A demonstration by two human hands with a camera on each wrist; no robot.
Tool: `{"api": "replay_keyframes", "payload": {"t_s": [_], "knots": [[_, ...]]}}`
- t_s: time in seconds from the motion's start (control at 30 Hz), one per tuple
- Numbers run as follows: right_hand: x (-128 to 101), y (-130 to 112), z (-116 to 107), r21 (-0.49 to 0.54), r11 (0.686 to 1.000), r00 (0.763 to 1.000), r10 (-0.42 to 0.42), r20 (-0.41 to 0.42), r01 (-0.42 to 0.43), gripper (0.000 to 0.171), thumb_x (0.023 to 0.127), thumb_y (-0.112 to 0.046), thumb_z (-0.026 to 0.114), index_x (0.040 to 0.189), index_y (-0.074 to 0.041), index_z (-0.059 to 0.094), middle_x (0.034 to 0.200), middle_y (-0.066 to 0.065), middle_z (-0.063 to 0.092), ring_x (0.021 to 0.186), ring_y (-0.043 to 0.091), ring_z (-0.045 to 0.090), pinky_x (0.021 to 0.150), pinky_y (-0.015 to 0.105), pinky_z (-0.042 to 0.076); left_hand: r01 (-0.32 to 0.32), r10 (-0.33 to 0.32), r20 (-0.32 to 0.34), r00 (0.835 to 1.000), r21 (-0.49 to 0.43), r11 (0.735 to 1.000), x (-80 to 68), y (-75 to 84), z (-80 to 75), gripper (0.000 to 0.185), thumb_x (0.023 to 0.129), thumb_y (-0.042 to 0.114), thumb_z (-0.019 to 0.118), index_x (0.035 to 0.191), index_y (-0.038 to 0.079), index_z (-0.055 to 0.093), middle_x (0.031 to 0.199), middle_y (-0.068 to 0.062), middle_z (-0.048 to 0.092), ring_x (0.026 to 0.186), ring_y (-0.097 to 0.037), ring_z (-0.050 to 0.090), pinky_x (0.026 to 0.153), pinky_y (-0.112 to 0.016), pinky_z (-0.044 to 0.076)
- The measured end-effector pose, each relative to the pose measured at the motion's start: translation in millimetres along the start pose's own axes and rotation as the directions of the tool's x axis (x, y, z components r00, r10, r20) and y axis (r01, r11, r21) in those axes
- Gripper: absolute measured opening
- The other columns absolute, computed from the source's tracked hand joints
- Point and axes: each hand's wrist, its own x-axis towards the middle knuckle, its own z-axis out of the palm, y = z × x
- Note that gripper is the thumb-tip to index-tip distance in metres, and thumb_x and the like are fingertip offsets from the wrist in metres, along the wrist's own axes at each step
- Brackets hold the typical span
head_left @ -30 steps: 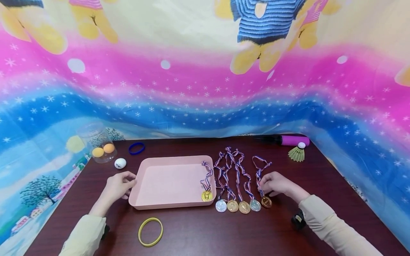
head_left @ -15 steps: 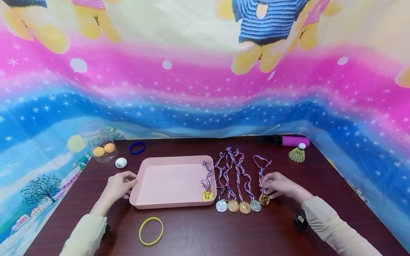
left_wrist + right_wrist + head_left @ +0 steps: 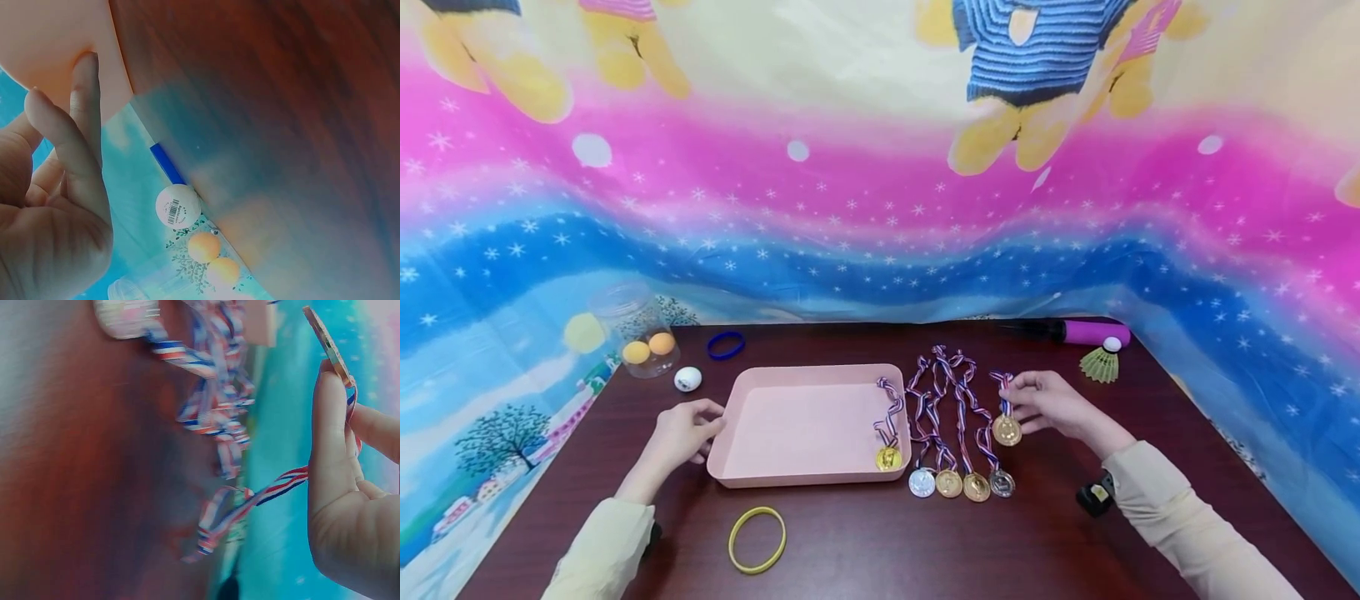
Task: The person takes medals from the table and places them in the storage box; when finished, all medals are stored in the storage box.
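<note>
The fingers (image 3: 1017, 385) of the right hand (image 3: 1051, 405) pinch the striped ribbon (image 3: 275, 487) of a gold medal (image 3: 1006, 430), which hangs lifted off the table just right of the row of medals. In the right wrist view the thumb lies along the medal's edge and the ribbon trails down toward the tabletop. The fingers of the left hand (image 3: 683, 431) are loosely bent, their tips touching the left wall of the pink tray (image 3: 805, 425); they grip nothing.

The dark wooden table (image 3: 925, 542) carries everything, with a bright starred cloth (image 3: 880, 208) hung behind it. The pink tray sits at the middle, and one gold medal (image 3: 888, 458) lies in its near right corner with the ribbon draped over the rim. Right of the tray four medals (image 3: 962, 484) lie in a row, ribbons stretched away from the person.

At the far left stands a clear jar (image 3: 627, 333) holding orange balls, with a white ball (image 3: 687, 379) and a blue wristband (image 3: 726, 345) beside it. At the far right lie a purple pump (image 3: 1078, 332) and a shuttlecock (image 3: 1101, 362). A yellow wristband (image 3: 757, 540) lies near the front edge.
</note>
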Motion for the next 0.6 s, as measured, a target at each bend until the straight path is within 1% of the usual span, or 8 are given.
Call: {"api": "replay_keyframes", "payload": {"t_s": [0.13, 0.3, 0.47, 0.6], "knots": [[0.5, -23.1, 0.6, 0.030, 0.999, 0.999, -0.038, -0.001, 0.038, 0.012, 0.095, -0.015, 0.057, 0.098, -0.004, 0.052, 0.078, -0.004, 0.064, 0.068, 0.009, 0.066, 0.060, 0.028, 0.059, -0.004, 0.004, -0.001, 1.000, -0.002, 1.000, 0.6, 1.0, 0.2, 0.026, 0.092, 0.014, 0.058, 0.113, -0.002, 0.062, 0.077, -0.011, 0.070, 0.053, -0.015, 0.064, 0.046, -0.030, 0.055], [-0.1, -53.5, 6.7, 0.034, 0.995, 0.996, -0.092, 0.002, 0.092, 0.011, 0.096, -0.014, 0.057, 0.096, -0.005, 0.051, 0.076, -0.005, 0.065, 0.068, 0.009, 0.066, 0.061, 0.028, 0.059, -0.003, 0.003, -0.007, 1.000, -0.004, 1.000, 0.8, 1.2, 0.6, 0.026, 0.092, 0.013, 0.058, 0.113, -0.003, 0.061, 0.077, -0.011, 0.070, 0.053, -0.015, 0.064, 0.046, -0.031, 0.055], [-0.7, -85.4, 19.0, 0.047, 0.987, 0.987, -0.158, 0.024, 0.156, 0.010, 0.096, -0.012, 0.057, 0.096, -0.004, 0.052, 0.076, -0.004, 0.067, 0.068, 0.011, 0.067, 0.062, 0.030, 0.060, -0.009, 0.009, -0.010, 1.000, -0.007, 1.000, 0.5, -0.4, 1.0, 0.026, 0.092, 0.012, 0.058, 0.112, -0.003, 0.062, 0.078, -0.012, 0.071, 0.053, -0.015, 0.065, 0.046, -0.031, 0.056], [3.7, -108.1, 35.4, 0.063, 0.978, 0.978, -0.202, 0.048, 0.199, 0.008, 0.095, -0.010, 0.057, 0.095, -0.003, 0.053, 0.077, -0.002, 0.068, 0.067, 0.012, 0.067, 0.061, 0.030, 0.060, -0.009, 0.009, -0.007, 1.000, -0.009, 1.000, -0.2, -0.2, 0.8, 0.026, 0.092, 0.012, 0.058, 0.112, -0.003, 0.062, 0.078, -0.012, 0.071, 0.053, -0.015, 0.065, 0.046, -0.031, 0.056]]}}
